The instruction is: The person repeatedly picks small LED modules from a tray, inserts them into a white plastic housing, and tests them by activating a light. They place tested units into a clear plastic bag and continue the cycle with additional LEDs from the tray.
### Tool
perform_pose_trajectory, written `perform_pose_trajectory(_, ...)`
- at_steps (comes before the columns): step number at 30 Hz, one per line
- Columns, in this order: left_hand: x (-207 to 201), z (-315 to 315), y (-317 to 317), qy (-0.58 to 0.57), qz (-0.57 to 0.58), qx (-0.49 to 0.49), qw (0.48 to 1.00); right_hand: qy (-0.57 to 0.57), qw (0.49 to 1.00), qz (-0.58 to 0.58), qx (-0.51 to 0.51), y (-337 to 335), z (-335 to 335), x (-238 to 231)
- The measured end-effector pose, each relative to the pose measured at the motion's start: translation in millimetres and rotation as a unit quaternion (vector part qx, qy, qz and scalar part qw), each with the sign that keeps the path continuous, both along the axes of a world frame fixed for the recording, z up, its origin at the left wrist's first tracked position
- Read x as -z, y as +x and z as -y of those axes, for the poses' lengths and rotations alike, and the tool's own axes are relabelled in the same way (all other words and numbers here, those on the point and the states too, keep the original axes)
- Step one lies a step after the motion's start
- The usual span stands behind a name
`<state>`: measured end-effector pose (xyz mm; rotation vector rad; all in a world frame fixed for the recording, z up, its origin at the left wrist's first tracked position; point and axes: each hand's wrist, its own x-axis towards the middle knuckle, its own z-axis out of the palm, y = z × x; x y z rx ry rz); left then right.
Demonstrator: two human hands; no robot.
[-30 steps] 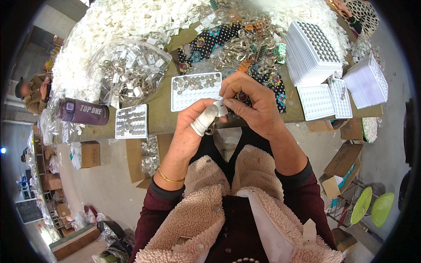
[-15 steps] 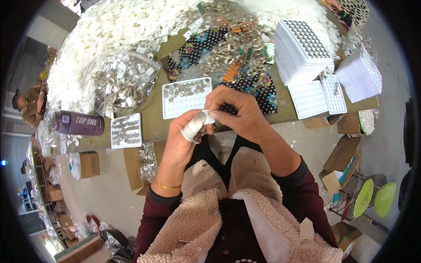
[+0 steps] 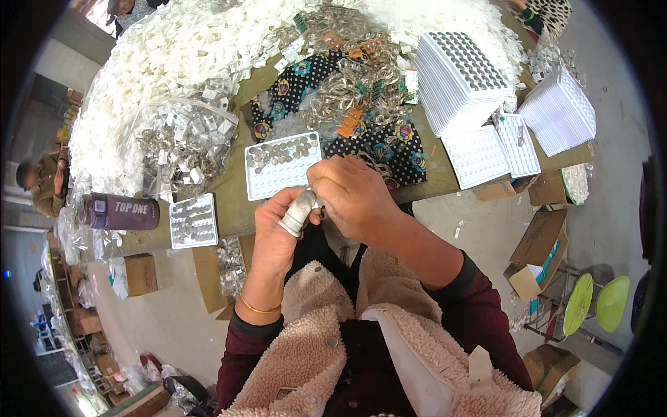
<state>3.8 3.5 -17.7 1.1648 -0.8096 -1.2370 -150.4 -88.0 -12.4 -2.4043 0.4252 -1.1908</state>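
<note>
Over the near edge of the table, my two hands meet at their fingertips. My left hand point(image 3: 272, 233) is closed, with a white finger cover point(image 3: 297, 213) on one finger. My right hand point(image 3: 358, 201) is curled in a pinch against the left fingertips, and its back hides most of what is between them. Just beyond the hands lies a white tray point(image 3: 281, 185), its far rows filled with round grey metal pieces point(image 3: 281, 151). A smaller white tray point(image 3: 193, 241) with similar pieces sits farther left.
A purple bottle point(image 3: 121, 211) stands at the left. Behind are a heap of small white pieces point(image 3: 180, 62), a bag of metal parts point(image 3: 184, 146) and metal rings on dotted cloth point(image 3: 410, 156). Stacked white trays point(image 3: 445, 94) rise at the right. Open cardboard boxes point(image 3: 538, 243) are on the floor.
My right hand has turned and curled farther over the left fingertips. A small white piece that showed between them is now mostly covered. The whole view has shifted slightly.
</note>
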Motion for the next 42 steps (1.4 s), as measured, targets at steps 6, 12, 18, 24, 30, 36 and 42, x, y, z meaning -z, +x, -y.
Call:
perform_pose_trajectory(6, -8.5, 6.1, 1.4, -0.007, -0.166, 0.066, 0.984, -0.068, 0.995, -0.025, 0.062, -21.4, 20.8, 1.0)
perform_pose_trajectory(12, -17.5, 22.5, 19.0, -0.004, -0.274, 0.054, 0.960, 0.070, 0.908, -0.110, 0.397, -52.0, 40.5, 14.1)
perform_pose_trajectory(18, -35.0, 43.4, 37.5, 0.048, 0.000, 0.008, 0.999, 0.095, 0.922, -0.141, 0.347, -46.6, 44.9, 26.7)
perform_pose_trajectory(24, -23.5, 116.3, 60.0, -0.122, 0.504, -0.086, 0.850, 0.078, 0.977, -0.044, 0.193, -38.1, 47.6, 31.9)
perform_pose_trajectory(30, 0.0, 191.1, 91.3, -0.067, 0.693, -0.169, 0.697, 0.136, 0.983, -0.016, 0.123, -40.5, 50.0, 32.0)
perform_pose_trajectory(36, -6.3, 253.6, 118.8, 0.125, 0.693, -0.207, 0.679, 0.115, 0.989, 0.008, 0.092, -38.4, 51.3, 33.9)
perform_pose_trajectory(42, -1.4, 280.0, 134.5, 0.210, 0.723, -0.162, 0.637, 0.102, 0.990, -0.003, 0.097, -42.3, 51.1, 36.9)
